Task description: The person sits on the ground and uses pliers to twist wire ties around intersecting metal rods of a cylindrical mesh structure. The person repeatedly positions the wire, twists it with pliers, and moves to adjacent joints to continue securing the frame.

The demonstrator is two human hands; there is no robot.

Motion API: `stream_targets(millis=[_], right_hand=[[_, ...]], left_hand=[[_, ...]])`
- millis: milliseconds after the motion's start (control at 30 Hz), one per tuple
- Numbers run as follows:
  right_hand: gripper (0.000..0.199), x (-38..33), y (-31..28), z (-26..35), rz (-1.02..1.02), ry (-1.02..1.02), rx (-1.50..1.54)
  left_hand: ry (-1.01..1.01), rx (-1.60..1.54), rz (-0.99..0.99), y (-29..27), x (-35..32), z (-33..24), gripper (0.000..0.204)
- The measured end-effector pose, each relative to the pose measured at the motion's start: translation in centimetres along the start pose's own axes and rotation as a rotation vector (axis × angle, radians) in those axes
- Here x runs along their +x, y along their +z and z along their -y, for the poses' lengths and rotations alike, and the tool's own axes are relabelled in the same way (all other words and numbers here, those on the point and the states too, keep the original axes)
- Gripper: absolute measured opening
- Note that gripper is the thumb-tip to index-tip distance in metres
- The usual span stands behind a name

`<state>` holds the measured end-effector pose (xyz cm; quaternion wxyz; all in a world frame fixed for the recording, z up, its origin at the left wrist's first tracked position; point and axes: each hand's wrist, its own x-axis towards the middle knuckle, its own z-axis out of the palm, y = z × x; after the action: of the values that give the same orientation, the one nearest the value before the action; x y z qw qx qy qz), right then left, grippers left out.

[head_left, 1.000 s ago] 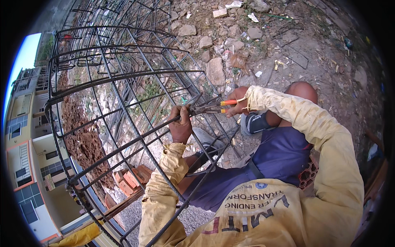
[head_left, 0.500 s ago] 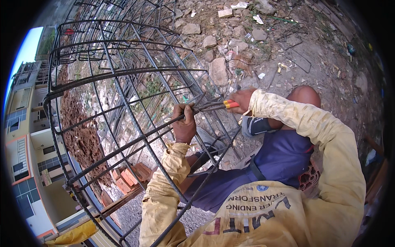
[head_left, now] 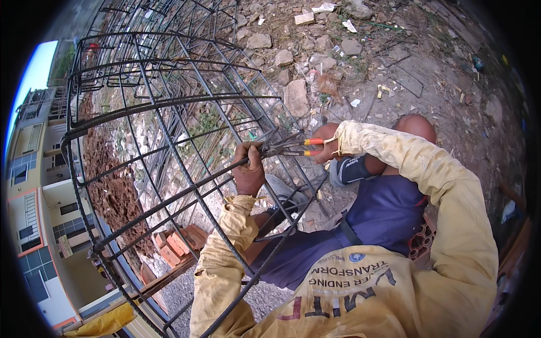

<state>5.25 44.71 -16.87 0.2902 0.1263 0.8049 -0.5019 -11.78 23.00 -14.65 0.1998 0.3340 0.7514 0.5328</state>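
Note:
A cage of dark steel rebar [head_left: 163, 121] stretches across the left and middle of the head view. My left hand [head_left: 248, 169] is wrapped round one of its long bars, close to a corner where a stirrup crosses. In my right hand [head_left: 327, 143] is a pair of pincers [head_left: 284, 146] with red and yellow handles, spread apart. Their jaws meet the bar joint right beside my left fingertips. Any tie wire between the jaws is too small to make out.
Orange bricks [head_left: 179, 246] lie beneath the cage at lower left, near a wooden plank [head_left: 163, 279]. Stones and rubble [head_left: 296, 98] cover the ground ahead. More rebar cages [head_left: 169, 25] stand at the far left. Buildings [head_left: 48, 219] line the left edge.
The pincers' handles have spread apart in my right hand; before, they were close together. My left hand stays on the bar.

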Motion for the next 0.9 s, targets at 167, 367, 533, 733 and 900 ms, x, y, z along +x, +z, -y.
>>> stream_targets(millis=[167, 367, 533, 733, 900], right_hand=[[0.038, -2.1, 3.0, -0.7, 0.500, 0.098, 1.042], [0.048, -3.3, 4.0, 0.5, -0.631, -0.309, -0.061], [0.036, -3.3, 4.5, -0.2, -0.704, -0.396, -0.426], [0.025, -3.7, 4.1, 2.9, -0.627, -0.305, -0.549], [0.025, -3.6, 1.9, 4.2, -0.460, -0.230, -0.446]], left_hand=[[0.040, 0.028, 0.000, 0.3, 0.3, -0.3, 0.017], [0.014, 0.056, -0.007, 0.0, 0.1, 0.3, 0.016], [0.073, 0.152, -0.044, 0.6, 0.2, -0.7, 0.020], [0.123, 0.315, -0.037, 0.7, 0.1, -2.3, 0.023], [0.081, 0.288, -0.044, 0.5, 0.0, -2.0, 0.022]])
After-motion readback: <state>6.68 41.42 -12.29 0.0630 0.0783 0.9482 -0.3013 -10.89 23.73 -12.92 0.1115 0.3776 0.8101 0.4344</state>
